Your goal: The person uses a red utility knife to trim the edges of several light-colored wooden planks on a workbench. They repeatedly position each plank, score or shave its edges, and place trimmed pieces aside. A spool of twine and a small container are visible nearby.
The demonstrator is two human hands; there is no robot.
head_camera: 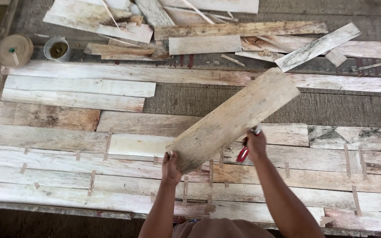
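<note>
A pale, weathered wooden board (234,120), rectangular with grey staining, was held tilted above the near half of the bench (225,99), its far end rising toward the right. The left hand (171,167) was closed on the board's near-left corner. The right hand (255,145) gripped its right long edge while also clasping a red-handled tool (243,153) against the palm.

A single head-worn camera looks steeply down from above the person's shoulders, close over both forearms, across a worktable (67,194) of pale veneer strips toward its far edge, where offcuts (252,39) lie heaped.
</note>
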